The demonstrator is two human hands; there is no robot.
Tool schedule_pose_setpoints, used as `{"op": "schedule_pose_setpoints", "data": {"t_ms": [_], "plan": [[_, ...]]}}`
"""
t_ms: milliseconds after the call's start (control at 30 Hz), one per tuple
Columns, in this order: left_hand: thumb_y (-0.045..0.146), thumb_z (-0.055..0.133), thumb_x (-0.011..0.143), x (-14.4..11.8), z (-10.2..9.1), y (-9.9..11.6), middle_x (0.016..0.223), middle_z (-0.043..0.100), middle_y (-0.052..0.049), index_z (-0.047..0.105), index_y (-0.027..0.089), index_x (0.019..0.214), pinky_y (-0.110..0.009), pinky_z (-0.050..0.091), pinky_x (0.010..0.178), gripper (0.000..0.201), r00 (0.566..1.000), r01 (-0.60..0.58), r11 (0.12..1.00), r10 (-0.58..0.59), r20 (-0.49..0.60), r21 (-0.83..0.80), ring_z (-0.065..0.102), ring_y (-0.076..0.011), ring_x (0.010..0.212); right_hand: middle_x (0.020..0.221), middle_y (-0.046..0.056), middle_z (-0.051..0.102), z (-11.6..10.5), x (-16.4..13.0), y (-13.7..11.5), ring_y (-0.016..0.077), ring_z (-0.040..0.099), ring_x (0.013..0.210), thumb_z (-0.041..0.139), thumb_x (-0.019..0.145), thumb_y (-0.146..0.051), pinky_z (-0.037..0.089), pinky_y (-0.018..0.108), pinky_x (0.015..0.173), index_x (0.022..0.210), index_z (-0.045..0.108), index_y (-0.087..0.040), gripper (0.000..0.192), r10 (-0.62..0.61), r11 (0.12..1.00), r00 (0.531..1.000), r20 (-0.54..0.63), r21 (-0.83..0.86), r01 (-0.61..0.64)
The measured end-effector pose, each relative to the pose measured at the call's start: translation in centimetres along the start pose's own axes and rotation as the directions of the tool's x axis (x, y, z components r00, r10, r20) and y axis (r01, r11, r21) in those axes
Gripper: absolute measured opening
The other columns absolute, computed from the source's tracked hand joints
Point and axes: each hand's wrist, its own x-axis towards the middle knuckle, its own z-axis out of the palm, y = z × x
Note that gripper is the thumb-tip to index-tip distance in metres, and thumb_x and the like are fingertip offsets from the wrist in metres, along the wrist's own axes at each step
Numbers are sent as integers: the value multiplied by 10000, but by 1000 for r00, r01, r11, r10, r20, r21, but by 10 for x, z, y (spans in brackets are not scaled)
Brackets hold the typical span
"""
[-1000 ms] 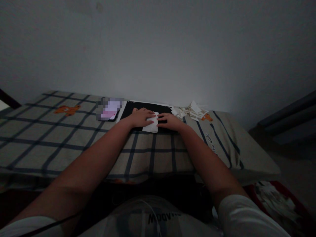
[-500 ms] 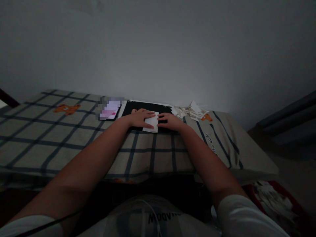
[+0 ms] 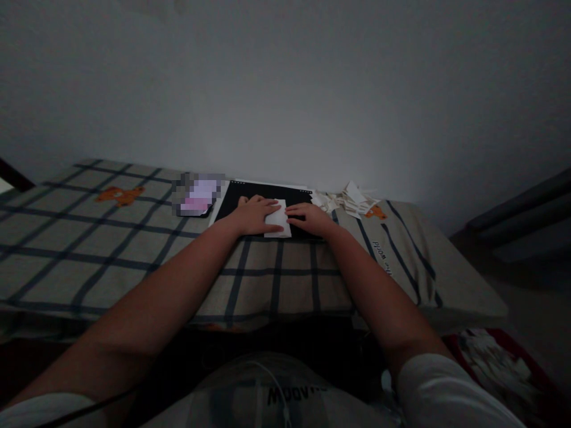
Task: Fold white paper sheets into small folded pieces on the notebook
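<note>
A small piece of white paper (image 3: 277, 221) lies on a black sheet or board (image 3: 267, 191) with a row of small holes near its far edge. My left hand (image 3: 257, 215) rests on the paper from the left, thumb and fingers spread apart over its surface. From the other side, my right hand (image 3: 314, 219) has its thumb and fingertips drawn together at the paper's right edge. Whether the paper has more than one layer I cannot make out in the dim light.
A phone (image 3: 196, 205), partly blurred, lies left of the black sheet. Loose white paper pieces (image 3: 352, 201) are heaped to its right. A checked cloth (image 3: 147, 246) covers the table against the wall. Down on the right is a red container (image 3: 504, 336) with white scraps.
The white paper has shifted slightly right and turned a little under my left hand. My right hand's thumb and fingers have come closer together at its edge.
</note>
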Motion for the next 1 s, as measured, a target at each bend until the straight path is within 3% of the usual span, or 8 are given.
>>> {"op": "schedule_pose_setpoints", "data": {"t_ms": [233,767,1000], "plan": [[800,393,769,0,2,-1,1555,328,-17,405,347,1452,-524,247,981,820,1000,-2,1000,2,-23,21,319,-394,1295,1268,84,648,-6,2,-8,232,603,1171,604,881,-269,447,399,1032,1066,742,-209,239,-6,999,994,105,-48,11],[802,381,779,-1,1,-2,1532,374,-33,430,330,1438,-502,266,948,812,999,-27,999,29,-44,43,380,-382,1241,1334,99,599,-1,-1,-5,239,547,1236,579,902,-334,413,419,1058,1216,664,-192,355,-45,993,995,93,-105,55],[636,414,880,7,2,-7,1440,502,-26,537,316,1353,-451,283,934,584,991,-16,1000,18,-133,15,445,-321,1178,1305,111,615,2,0,0,254,562,1224,599,889,-345,419,423,1059,1191,682,-175,356,-57,994,996,72,-94,64]]}}
